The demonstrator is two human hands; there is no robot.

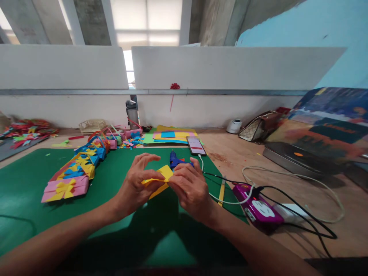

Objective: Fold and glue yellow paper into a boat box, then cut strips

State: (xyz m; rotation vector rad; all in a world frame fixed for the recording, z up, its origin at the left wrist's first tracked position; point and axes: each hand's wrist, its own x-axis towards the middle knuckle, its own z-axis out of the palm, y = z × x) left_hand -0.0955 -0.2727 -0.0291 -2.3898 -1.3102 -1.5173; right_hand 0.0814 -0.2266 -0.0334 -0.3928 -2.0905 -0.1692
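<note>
A piece of folded yellow paper [164, 173] is held between my two hands above the green mat [115, 214]. My left hand [138, 182] pinches its left side between thumb and fingers. On the paper's right edge, the fingertips of my right hand [189, 188] are closed. Just behind my right hand lies a blue glue gun [174, 161], partly hidden by the fingers. To the left stands a row of small paper boxes with bows, the nearest a pink box [66, 189] with a yellow bow.
A phone [197, 146] on a white cable lies behind the glue gun, near stacked coloured paper [175, 135]. At right are a yellow cutter [222, 191], a purple power strip [257, 209] and looping cords. A grey bottle [132, 114] stands at the back; paper scraps [28, 130] lie far left.
</note>
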